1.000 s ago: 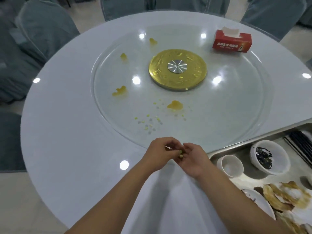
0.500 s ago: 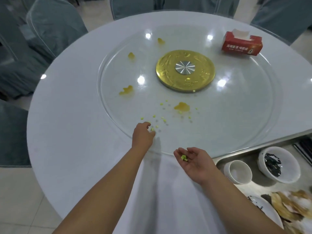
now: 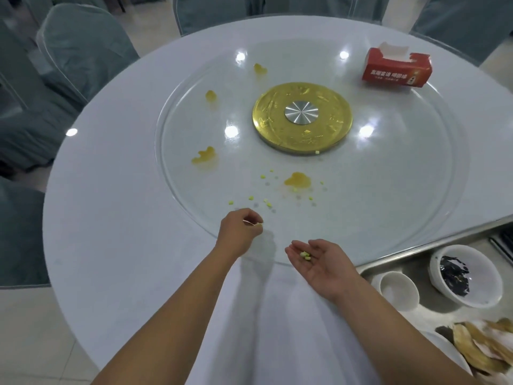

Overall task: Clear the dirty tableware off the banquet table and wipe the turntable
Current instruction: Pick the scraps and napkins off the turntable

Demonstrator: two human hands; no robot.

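A glass turntable with a gold hub lies on the round white table. Yellow sauce smears and small yellow-green crumbs dot its near left part. My left hand hovers at the turntable's near edge, its thumb and fingers pinched on a crumb. My right hand is palm up just to the right, cupped, with a few collected crumbs lying in it.
A red tissue box stands on the far right of the turntable. A metal tray at the lower right holds a small white cup, a white bowl with dark scraps and a plate of food remains. Grey-covered chairs ring the table.
My hands were together a second ago and have parted. The left hand reached to the crumbs on the turntable's edge and pinched one; the right hand stays palm up with crumbs.
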